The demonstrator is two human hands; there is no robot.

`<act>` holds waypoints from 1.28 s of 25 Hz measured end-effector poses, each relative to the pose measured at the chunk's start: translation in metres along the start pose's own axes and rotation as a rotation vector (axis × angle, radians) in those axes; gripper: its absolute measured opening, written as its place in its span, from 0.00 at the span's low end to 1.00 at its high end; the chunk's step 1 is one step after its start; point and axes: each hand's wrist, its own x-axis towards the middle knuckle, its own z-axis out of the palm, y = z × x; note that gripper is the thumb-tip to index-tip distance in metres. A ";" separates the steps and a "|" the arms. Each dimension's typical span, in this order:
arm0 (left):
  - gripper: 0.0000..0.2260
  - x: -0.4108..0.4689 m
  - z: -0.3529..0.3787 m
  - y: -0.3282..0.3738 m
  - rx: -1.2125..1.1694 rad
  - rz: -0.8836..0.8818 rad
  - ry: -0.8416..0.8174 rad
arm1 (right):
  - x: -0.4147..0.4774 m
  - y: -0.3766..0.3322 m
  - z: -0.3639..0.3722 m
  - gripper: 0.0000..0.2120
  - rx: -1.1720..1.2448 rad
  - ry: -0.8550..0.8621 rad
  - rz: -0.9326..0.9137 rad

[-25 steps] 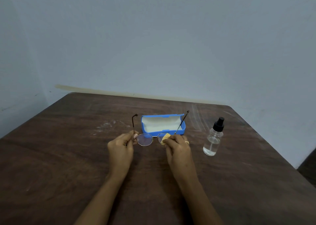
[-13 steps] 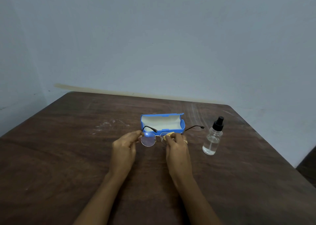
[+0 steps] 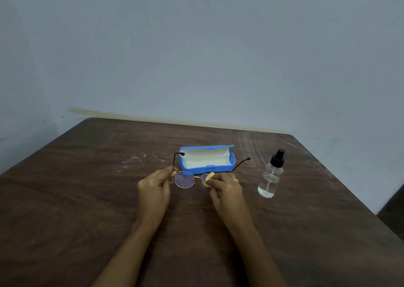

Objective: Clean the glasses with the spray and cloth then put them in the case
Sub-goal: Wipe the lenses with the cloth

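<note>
Both hands are holding the round wire-framed glasses (image 3: 184,179) just above the dark wooden surface (image 3: 76,199). The left hand (image 3: 154,188) is pinching the frame's left edge, its fingers (image 3: 169,174) closing tightly on the rim. The right hand (image 3: 226,189) is pressing a small yellow cloth (image 3: 209,176) against the right lens, fingers bunching around it. Both temple arms are sticking out open, away from the person. The open blue case (image 3: 206,159) is sitting just behind the glasses, and the clear spray bottle (image 3: 271,177) is standing upright to the right, apart from the hands.
</note>
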 end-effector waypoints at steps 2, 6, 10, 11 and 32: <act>0.14 0.000 -0.001 -0.001 0.009 -0.007 0.024 | 0.000 0.001 0.000 0.08 -0.006 -0.015 -0.011; 0.13 0.003 -0.003 -0.002 -0.015 -0.055 0.028 | -0.001 0.001 0.001 0.07 -0.049 -0.011 -0.023; 0.15 0.001 -0.003 0.001 -0.025 -0.020 0.002 | -0.002 0.003 0.004 0.11 -0.094 0.032 0.044; 0.15 0.001 -0.003 0.002 -0.027 -0.008 -0.009 | -0.002 0.004 0.004 0.12 -0.112 0.019 0.056; 0.16 0.001 -0.003 0.000 -0.024 -0.020 -0.029 | -0.001 0.006 0.003 0.11 -0.117 -0.015 0.078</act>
